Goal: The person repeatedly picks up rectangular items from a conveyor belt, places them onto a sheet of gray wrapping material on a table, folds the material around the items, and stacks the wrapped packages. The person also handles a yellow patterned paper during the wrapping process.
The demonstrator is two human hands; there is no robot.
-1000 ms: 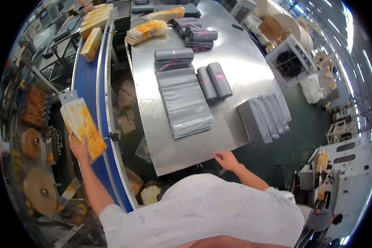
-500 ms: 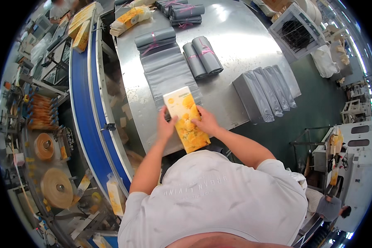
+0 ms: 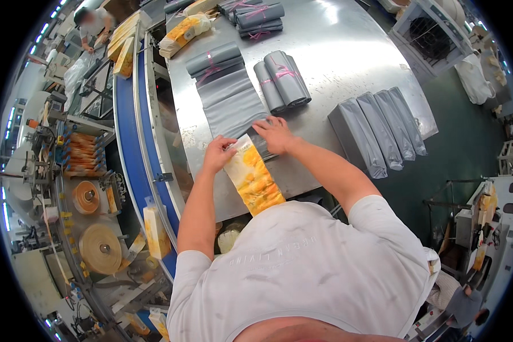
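Observation:
A long pack with yellow flowers (image 3: 255,178) lies slanted at the near table edge, its near end against my shirt. Its far end meets the near edge of a grey plastic bag (image 3: 232,102), the top one of a flat stack. At the pack's far left corner, my left hand (image 3: 216,155) is closed, thumb and fingers pinching the bag's edge. My right hand (image 3: 275,135) grips the bag's near right side, fingers bent over it. How far the pack's end reaches into the bag is hidden.
Rolled grey bags with pink ties (image 3: 285,80) lie beyond my right hand. Several filled grey bags (image 3: 376,131) stand at the table's right. A blue conveyor (image 3: 132,125) runs along the left, and a person (image 3: 94,25) works beyond it. Flowered packs (image 3: 183,35) lie at the back.
Both hands have left the pack's sides and moved to its far end and the bag's edge. The pack has tilted lower, its far end now at the bag.

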